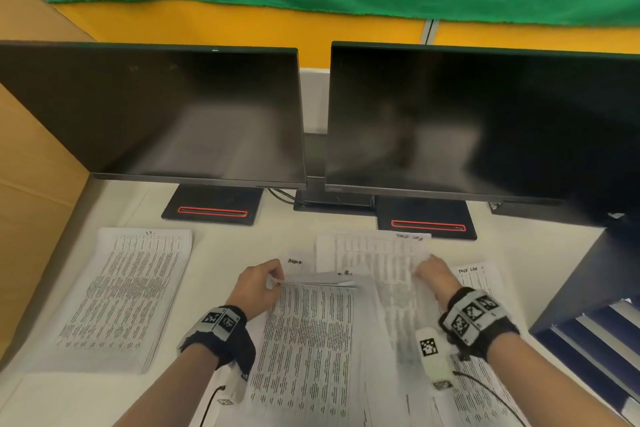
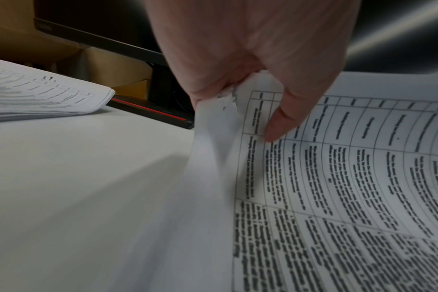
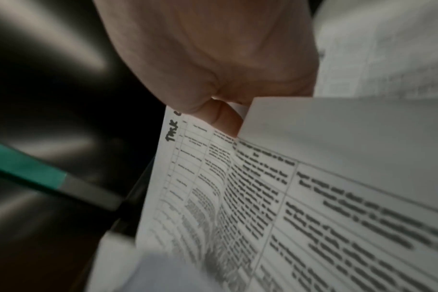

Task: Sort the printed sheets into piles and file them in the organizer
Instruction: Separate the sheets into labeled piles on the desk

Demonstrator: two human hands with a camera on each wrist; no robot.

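Under both hands point(image 1: 258, 282), printed sheets point(image 1: 311, 329), text too blurred.

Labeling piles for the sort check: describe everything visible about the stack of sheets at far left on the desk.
The far-left stack is a neat pile of white paper sheets, lying flat on the white desk in front of the left monitor's base. Its top sheet carries a printed table of dense text rows, too blurred to read, with a small handwritten mark at the top edge. The left wrist view shows many layered sheet edges at its corner. Neither hand touches it; it lies apart from the other papers.
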